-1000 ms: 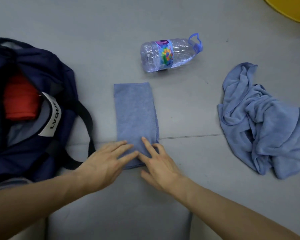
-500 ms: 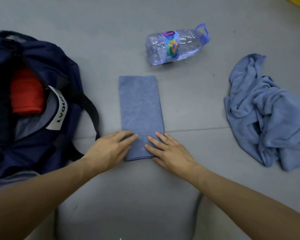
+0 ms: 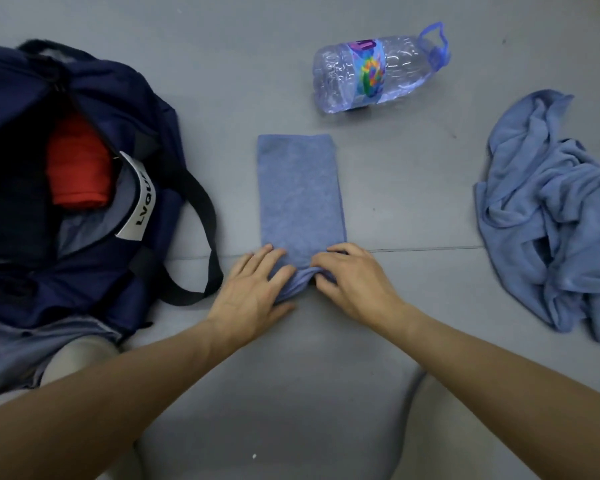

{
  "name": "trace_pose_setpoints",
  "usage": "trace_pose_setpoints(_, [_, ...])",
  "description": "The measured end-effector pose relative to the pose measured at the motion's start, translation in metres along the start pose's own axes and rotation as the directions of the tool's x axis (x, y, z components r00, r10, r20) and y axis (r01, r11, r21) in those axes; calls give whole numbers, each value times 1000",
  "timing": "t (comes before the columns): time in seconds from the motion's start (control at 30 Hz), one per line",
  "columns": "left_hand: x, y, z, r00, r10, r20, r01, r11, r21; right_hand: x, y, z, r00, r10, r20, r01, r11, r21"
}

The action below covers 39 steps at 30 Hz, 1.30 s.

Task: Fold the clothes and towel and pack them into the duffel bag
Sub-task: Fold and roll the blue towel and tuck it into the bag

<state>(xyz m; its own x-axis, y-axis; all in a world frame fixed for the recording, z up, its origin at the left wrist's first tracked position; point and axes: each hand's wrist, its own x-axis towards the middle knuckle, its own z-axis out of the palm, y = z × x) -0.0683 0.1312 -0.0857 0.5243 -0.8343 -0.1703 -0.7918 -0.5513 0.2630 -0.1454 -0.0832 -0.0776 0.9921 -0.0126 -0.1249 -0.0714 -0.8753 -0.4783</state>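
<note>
Navy nylon duffel bag (image 3: 94,188) lies open at my left. Crumpled blue garment (image 3: 551,216) waits right. Folded towel (image 3: 300,199) lies centred on the floor: soft, light, limp. My left hand (image 3: 253,292) and right hand (image 3: 350,282) pinch its bunched near edge; support underneath when lifting.

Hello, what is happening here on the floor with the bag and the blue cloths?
A person is folding a blue towel on the grey floor. The left hand and right hand pinch its near end, which is bunched up between them. The navy duffel bag lies open to the left with a red garment inside. A crumpled blue cloth waits on the right, and a plastic bottle lies beyond.
</note>
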Motion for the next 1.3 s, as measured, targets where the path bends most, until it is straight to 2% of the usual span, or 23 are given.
trace_pose_setpoints(0.13, [5,-2,-7,990,18,-140,-28,998,-63,-1,-4,1,996,77,41,-80,994,70])
trace_pose_setpoints(0.2, [7,-6,-11,991,31,-133,-44,994,-98,-5,-2,0,997,55,62,-58,998,40])
trace_pose_setpoints(0.37, [10,-11,-14,994,-107,-29,100,976,-195,-14,2,0,987,-54,152,80,981,-177])
trace_pose_setpoints(0.53, [11,-10,-25,976,-215,37,216,933,-287,-24,2,-8,998,-16,58,19,999,-42])
trace_pose_setpoints(0.7, [11,-14,-22,951,-287,113,308,871,-383,-22,-4,-13,979,172,107,-183,977,109])
trace_pose_setpoints(0.8, [12,-12,-21,932,-332,145,362,845,-393,-15,-6,-10,973,210,96,-222,966,132])
trace_pose_setpoints(0.87, [15,-13,-20,921,-350,170,389,832,-395,-13,-7,-11,983,172,64,-176,982,64])
trace_pose_setpoints(0.97, [20,-15,-18,910,-365,196,413,821,-394,-11,-2,-12,994,-113,-13,107,972,-211])
trace_pose_setpoints(1.03, [23,-16,-16,905,-372,207,424,821,-383,-12,1,-8,960,-277,45,276,903,-328])
trace_pose_setpoints(1.1, [24,-16,-16,901,-380,211,433,823,-368,-15,2,-1,937,-337,91,346,866,-362])
trace_pose_setpoints(1.17, [25,-15,-16,903,-375,208,428,829,-360,-17,6,6,949,-295,115,316,872,-374])
trace_pose_setpoints(1.3, [27,-11,-23,896,-362,257,436,826,-358,-16,14,3,979,-27,200,88,949,-303])
